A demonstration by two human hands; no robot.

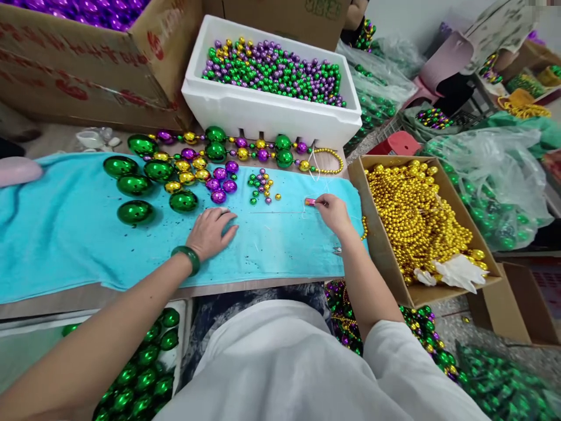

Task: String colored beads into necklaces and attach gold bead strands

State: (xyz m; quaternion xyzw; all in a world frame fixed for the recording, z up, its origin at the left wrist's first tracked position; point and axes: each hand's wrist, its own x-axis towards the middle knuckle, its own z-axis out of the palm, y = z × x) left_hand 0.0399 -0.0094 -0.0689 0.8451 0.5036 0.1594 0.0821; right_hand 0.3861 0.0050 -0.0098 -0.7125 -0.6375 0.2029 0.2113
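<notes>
- We saw a small pink piece (pixel 310 202) over the right part of a blue towel (pixel 272 257), pinched between the thumb and fingers of our right hand (pixel 335 215).
- Just beside it hung some white thread (pixel 303 211), and a thin straight strand (pixel 280 212) stretched leftward across the towel.
- Small loose beads (pixel 262 188) in green, purple and gold lay further left, beyond the strand.
- Our left hand (pixel 209 235) rested palm down on the towel, fingers apart; we could not tell whether anything lay under it.
- Past it sat purple beads (pixel 229 186), gold beads (pixel 186 178) and larger green beads (pixel 135 213).
- Strings of beads (pixel 242 154) ran behind them, before a white foam box (pixel 263 114) of tiny beads (pixel 272 73).
- On our right, a cardboard box (pixel 385 248) held gold bead strings (pixel 407 216).
</notes>
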